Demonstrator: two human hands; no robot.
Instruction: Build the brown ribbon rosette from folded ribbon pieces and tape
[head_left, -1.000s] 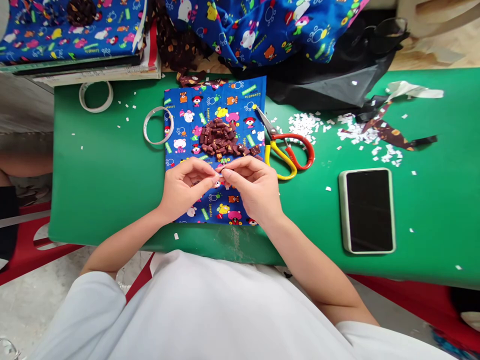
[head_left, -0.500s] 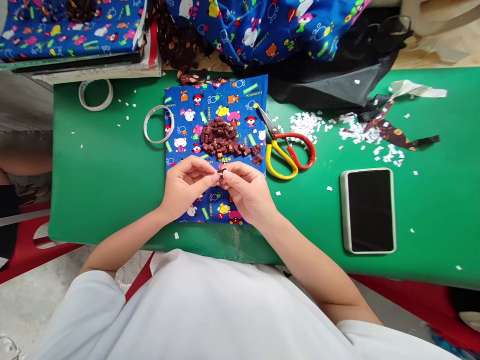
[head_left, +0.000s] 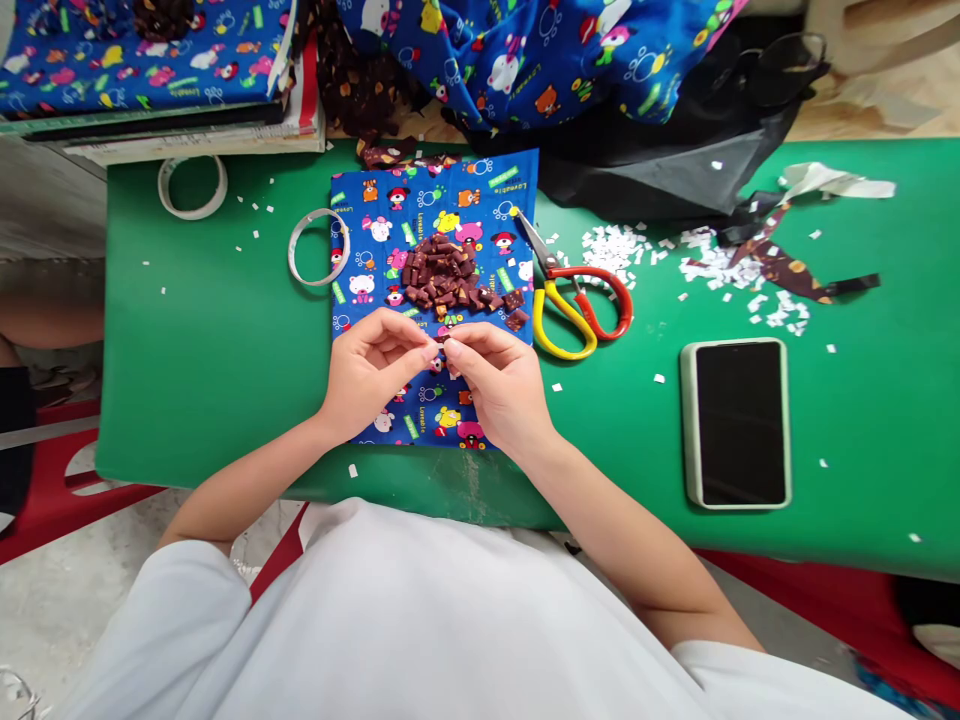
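Observation:
My left hand (head_left: 369,372) and my right hand (head_left: 501,382) meet fingertip to fingertip over a blue cartoon-print cloth (head_left: 431,210) on the green table (head_left: 202,340). Both pinch one small brown fabric piece (head_left: 442,341) between thumbs and forefingers. Just beyond my fingers lies a pile of several small brown fabric pieces (head_left: 444,274) on the cloth. Red-and-yellow scissors (head_left: 574,296) lie right of the cloth, blades pointing away from me.
A phone (head_left: 739,422) lies face up at the right. Two tape rings (head_left: 318,248) (head_left: 192,186) sit at the left. White paper scraps (head_left: 615,246) and brown fabric strips (head_left: 787,266) litter the far right. Blue fabric (head_left: 525,50) and dark cloth are heaped at the back.
My right hand has drawn slightly toward me and closed tighter against the left; the small brown piece stays pinched between them. Nothing else has moved.

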